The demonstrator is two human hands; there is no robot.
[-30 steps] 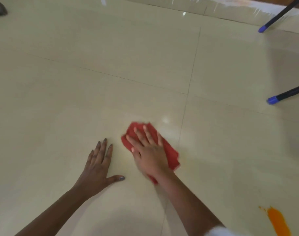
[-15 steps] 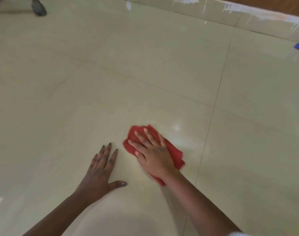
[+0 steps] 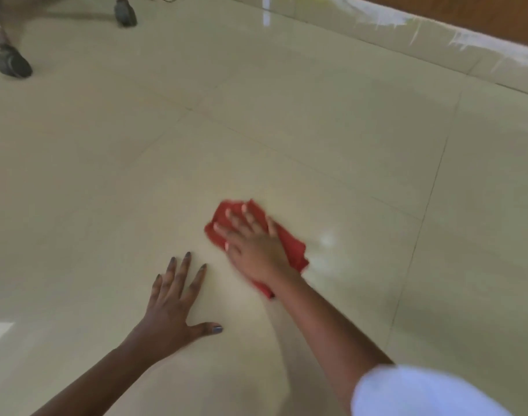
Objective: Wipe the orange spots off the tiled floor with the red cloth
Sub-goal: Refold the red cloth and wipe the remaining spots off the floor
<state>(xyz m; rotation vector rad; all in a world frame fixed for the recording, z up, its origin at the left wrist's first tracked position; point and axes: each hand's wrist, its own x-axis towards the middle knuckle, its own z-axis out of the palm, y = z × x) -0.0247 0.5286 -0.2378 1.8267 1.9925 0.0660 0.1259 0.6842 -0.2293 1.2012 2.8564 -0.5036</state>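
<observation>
The red cloth [image 3: 294, 249] lies crumpled on the tiled floor [image 3: 286, 115], about mid-way across the part of the floor in view and well short of its far edge. It sits inside one large cream tile, to the left of a grout line that runs from the far edge towards the near side. The right hand [image 3: 253, 250] lies on top of the cloth, palm down. Its grip is released: the fingers [image 3: 223, 231] are straight and spread and press the cloth flat against the tile, not curled round it. Red fabric shows past the fingertips on the far side, along the right of the hand, and in a narrow strip under the wrist. The hand and the cloth are slightly blurred.

The left hand [image 3: 171, 307] rests flat on the bare tile just to the left of the cloth, a little nearer the person and not touching it. Its grip is released too, with the fingers extended towards the far edge and the thumb stretched out to the right.

A pale sleeve [image 3: 421, 394] covers the right upper arm at the near right corner. Just to the right of the cloth a glare patch [image 3: 327, 240] shines on the tile. Near the far left corner of the floor stand two dark castor wheels [image 3: 12, 66], both blurred. Along the far edge runs a tiled skirting [image 3: 406, 28] streaked with white, with a brown wall [image 3: 481, 13] above it.
</observation>
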